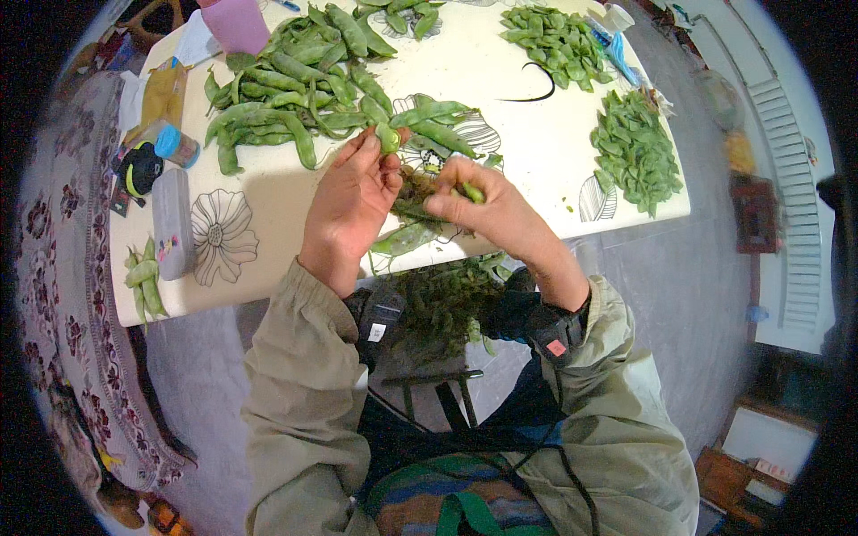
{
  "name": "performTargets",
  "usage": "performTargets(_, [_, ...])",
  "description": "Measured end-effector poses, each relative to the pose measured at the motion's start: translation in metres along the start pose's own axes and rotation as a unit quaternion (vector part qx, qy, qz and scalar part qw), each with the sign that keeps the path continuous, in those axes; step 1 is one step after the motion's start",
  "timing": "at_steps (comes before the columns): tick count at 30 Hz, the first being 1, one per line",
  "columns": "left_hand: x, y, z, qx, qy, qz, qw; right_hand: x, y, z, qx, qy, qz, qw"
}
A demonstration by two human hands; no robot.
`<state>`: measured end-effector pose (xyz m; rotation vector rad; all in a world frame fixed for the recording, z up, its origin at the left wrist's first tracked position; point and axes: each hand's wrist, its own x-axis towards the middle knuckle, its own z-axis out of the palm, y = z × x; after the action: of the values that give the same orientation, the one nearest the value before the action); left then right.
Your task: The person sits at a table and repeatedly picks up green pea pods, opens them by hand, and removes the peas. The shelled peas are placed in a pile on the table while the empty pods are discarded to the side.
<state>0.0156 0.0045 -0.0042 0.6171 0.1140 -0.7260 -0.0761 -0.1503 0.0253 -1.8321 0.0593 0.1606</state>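
My left hand (358, 184) pinches a green bean pod piece (387, 138) upright between thumb and fingers. To its right, my right hand (472, 197) is curled around a small green pod piece (473, 193). A heap of whole green bean pods (288, 87) covers the table beyond my left hand, and a few more pods (439, 127) lie just past both hands. Brownish scraps (415, 187) and a pod (409, 238) are between my hands and the table edge. Two piles of small flat green pieces, one at the top (556, 43) and one at the right (637, 151), lie apart.
On the flower-patterned table (275, 194) stand a grey case (172, 224), a blue-lidded jar (177, 146) and a pink container (234, 23). Several pods (144, 281) lie at the left corner. A black curved strip (539, 84) lies beyond my right hand. Green scraps (436, 301) are below the table edge.
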Motion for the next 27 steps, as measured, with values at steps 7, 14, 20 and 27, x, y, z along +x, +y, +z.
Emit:
performTargets(7, [-0.007, -0.015, 0.02, 0.28, 0.027, 0.051, 0.958, 0.008, 0.005, 0.006, 0.3, 0.107, 0.065, 0.946])
performTargets(14, [-0.011, -0.016, 0.022, 0.356, 0.032, 0.112, 0.927, 0.045, 0.039, -0.082, 0.595, 0.127, 0.131, 0.783])
performTargets(20, [-0.007, -0.008, 0.015, 0.306, 0.046, 0.108, 0.945, 0.1, 0.032, -0.19, 0.302, 0.369, -0.021, 0.879])
performTargets(27, [-0.003, 0.004, -0.002, 0.235, 0.029, 0.154, 0.959, 0.112, 0.036, -0.181, 0.264, 0.371, 0.03, 0.89])
